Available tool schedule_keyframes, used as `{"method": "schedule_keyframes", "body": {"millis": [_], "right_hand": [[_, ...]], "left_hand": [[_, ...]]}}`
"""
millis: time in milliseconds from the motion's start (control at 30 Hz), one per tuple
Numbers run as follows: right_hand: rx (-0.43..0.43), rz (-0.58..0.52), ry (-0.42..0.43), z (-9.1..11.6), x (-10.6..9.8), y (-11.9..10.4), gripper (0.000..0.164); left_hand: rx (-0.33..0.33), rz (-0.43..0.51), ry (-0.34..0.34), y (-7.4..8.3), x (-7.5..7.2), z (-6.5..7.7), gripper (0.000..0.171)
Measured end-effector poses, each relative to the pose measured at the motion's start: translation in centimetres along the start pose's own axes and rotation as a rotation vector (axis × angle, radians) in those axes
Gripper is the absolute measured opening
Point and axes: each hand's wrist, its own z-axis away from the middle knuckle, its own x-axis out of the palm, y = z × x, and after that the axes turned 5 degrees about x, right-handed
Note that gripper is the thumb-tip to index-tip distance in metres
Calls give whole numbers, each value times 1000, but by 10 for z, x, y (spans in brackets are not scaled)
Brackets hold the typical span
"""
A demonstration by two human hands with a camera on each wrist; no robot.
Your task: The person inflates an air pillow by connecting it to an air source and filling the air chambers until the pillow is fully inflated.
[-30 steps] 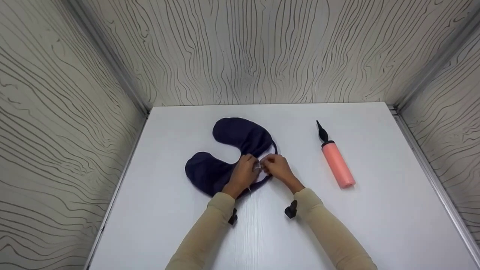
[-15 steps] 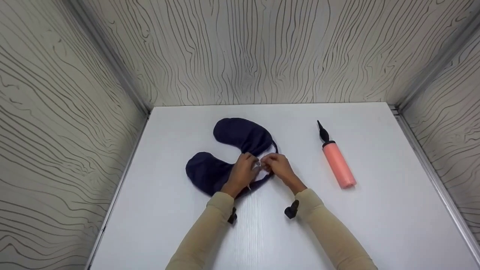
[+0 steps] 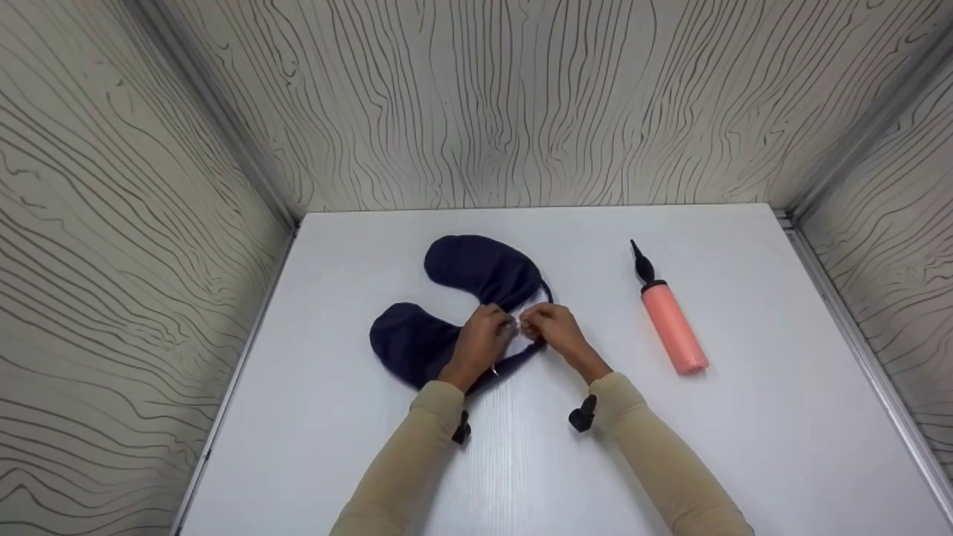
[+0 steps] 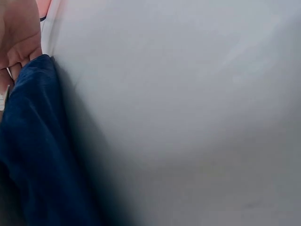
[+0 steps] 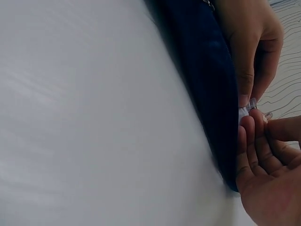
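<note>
A navy U-shaped neck pillow [image 3: 480, 264] lies on the white table, its curved back towards the right and its cover parted there, with pale material showing inside. My left hand [image 3: 482, 339] rests over the middle of the pillow. In the right wrist view its thumb and fingers pinch a small clear plastic valve [image 5: 252, 103]. Facing it, my right hand [image 3: 555, 329] has curled fingers, and its thumb and forefinger pinch a tiny clear tip [image 5: 268, 116] beside the valve. Whether the tip is joined to the valve cannot be seen. A zipper pull [image 5: 209, 4] hangs on the cover's edge.
A salmon-pink hand pump [image 3: 674, 327] with a black nozzle lies right of the pillow, the nozzle pointing away. Wood-grain patterned panels [image 3: 484, 104] enclose the white table [image 3: 298, 447] at the back and on both sides.
Both hands stay at the pillow's opening with only small finger movements. The clear piece seen between them half a second ago is now mostly covered by fingers. Pillow and pump have stayed in place.
</note>
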Motion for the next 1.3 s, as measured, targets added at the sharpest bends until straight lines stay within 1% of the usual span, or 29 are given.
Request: {"method": "schedule_keyframes", "body": {"millis": [100,367,433,533,733,967,1233,1300], "right_hand": [[-21,43,-10,-1,-1,0,18],[-62,164,-5,-3,-4,-3,19],[-65,202,5,-3,-6,-6,20],[-76,278,46,-2,-12,-11,21],[-148,471,167,-3,-36,-19,19],[-209,604,258,-6,-71,-30,18],[-194,709,325,-6,-108,-43,22],[-187,719,341,-5,-116,-45,22]], "left_hand": [[-17,2,-6,1,-1,-1,9],[-1,-2,23,0,-1,-3,8],[4,-5,33,0,-1,-4,8],[13,-3,51,-1,-1,-4,8],[13,13,57,-1,-2,-5,8],[15,14,64,-3,-1,-5,9],[26,-9,95,-3,-1,-5,8],[21,-3,90,-3,-3,-4,8]]}}
